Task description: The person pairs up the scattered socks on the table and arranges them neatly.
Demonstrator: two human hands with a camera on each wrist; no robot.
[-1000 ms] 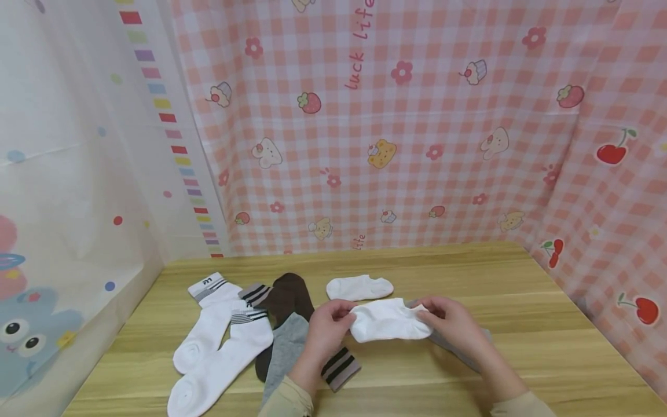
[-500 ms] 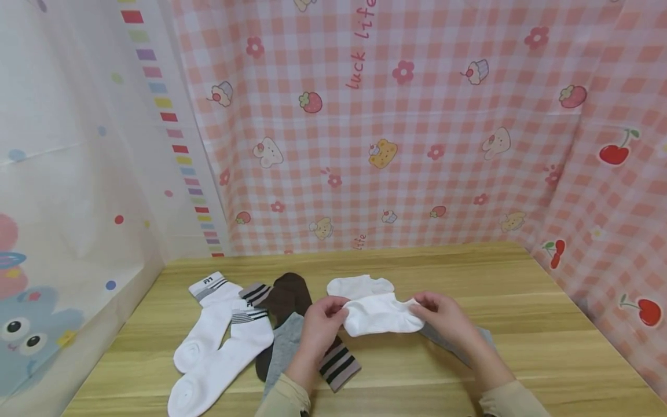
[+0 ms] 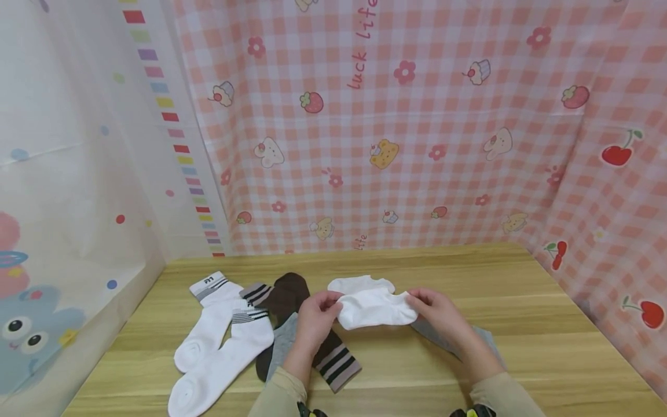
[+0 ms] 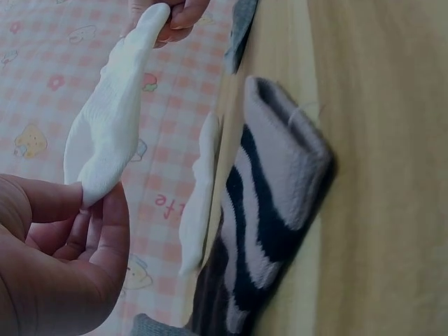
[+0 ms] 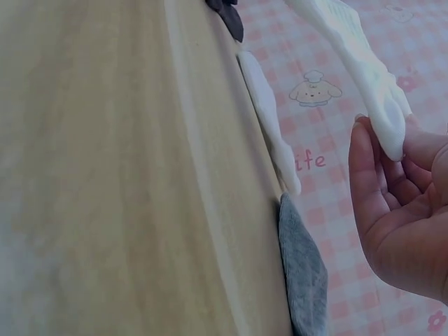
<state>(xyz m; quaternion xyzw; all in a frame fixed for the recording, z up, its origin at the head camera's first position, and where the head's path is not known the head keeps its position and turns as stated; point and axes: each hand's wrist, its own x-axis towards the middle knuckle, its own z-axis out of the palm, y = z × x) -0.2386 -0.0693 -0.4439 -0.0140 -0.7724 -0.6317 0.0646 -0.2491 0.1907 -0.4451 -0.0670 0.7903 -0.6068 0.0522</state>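
A short white ankle sock (image 3: 376,310) is stretched between both hands, held above the table. My left hand (image 3: 315,321) pinches one end between thumb and fingers, and the left wrist view shows that pinch at the sock's (image 4: 112,119) lower end. My right hand (image 3: 440,317) pinches the opposite end, as the right wrist view shows with the sock's tip (image 5: 388,129) between thumb and fingers. A matching white ankle sock (image 3: 354,284) lies flat on the table just behind, partly covered by the held one in the head view.
Two long white socks with striped cuffs (image 3: 208,359) lie at the left. Beside them are dark brown socks (image 3: 293,292) with striped cuffs (image 3: 339,366) and a grey sock (image 3: 283,339). Another grey sock (image 3: 487,341) lies under the right forearm. Patterned curtains (image 3: 333,127) stand behind the wooden table (image 3: 563,347).
Both hands have moved the held white sock slightly left and away from the body, so it now overlaps the white sock lying behind. The other socks have stayed in place.
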